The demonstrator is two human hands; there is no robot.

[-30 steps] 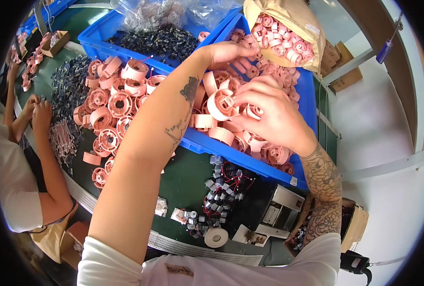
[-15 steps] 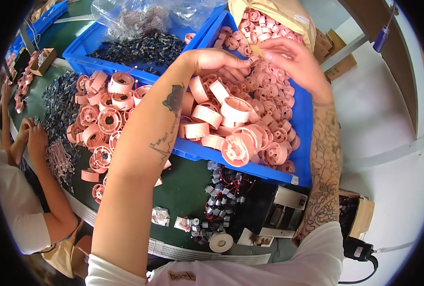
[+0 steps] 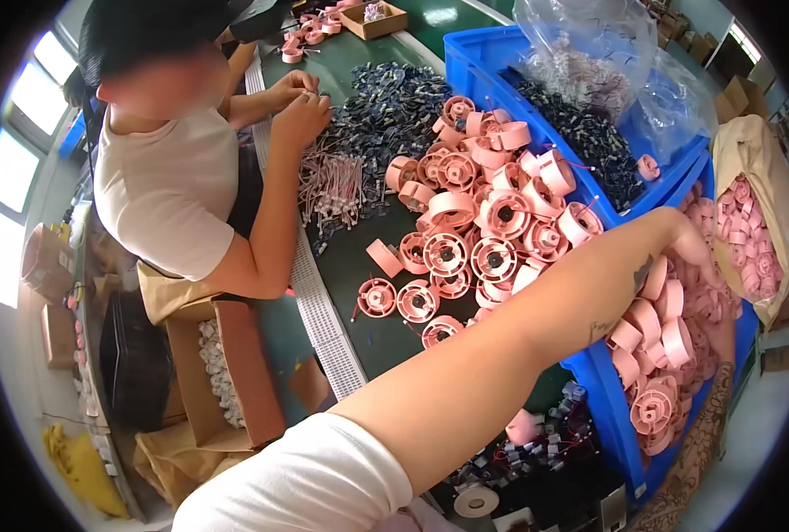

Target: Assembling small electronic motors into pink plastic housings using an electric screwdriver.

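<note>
My left hand (image 3: pixel 689 241) reaches over the blue bin (image 3: pixel 620 421) at the right, down among its pink plastic parts. Close to it in the same bin is my right hand (image 3: pixel 722 310), its tattooed forearm coming up from the lower right. The fingers of both hands blend with the pink parts, so what they hold is hidden. Larger pink ring-shaped housings (image 3: pixel 651 403) lie in the near side of the bin, smaller pink parts (image 3: pixel 703 306) around the hands. A sack (image 3: pixel 758 133) of small pink parts leans at the bin's far end.
A pile of pink housings (image 3: pixel 492 257) covers the middle of the green table. Behind it are dark wired components (image 3: pixel 385 106) and another blue bin (image 3: pixel 474 53) with a clear plastic bag. Small motors (image 3: pixel 545 443) lie nearer me. A co-worker (image 3: pixel 164 177) sits at the left, hands together.
The view has swung to the left, bringing the co-worker fully in. My hands, earlier raised over the bin's parts with the right fingers spread, are now lower among them.
</note>
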